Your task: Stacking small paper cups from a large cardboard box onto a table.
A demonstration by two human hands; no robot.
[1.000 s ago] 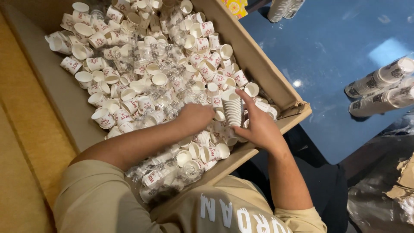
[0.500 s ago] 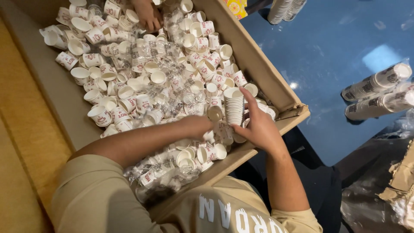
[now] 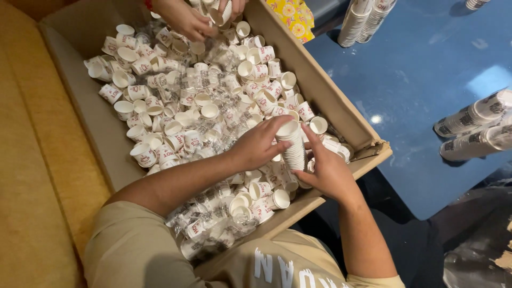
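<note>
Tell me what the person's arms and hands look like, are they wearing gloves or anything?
No gloves. The left hand and the right hand are both bare, with no rings or watch that I can see. Both forearms are bare too. The person wears a beige short-sleeved T-shirt with big white letters on it; its left sleeve ends above the elbow.

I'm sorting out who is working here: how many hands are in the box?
4: left hand and right hand hold a cup stack; another person's two hands reach in at the far end.
</note>
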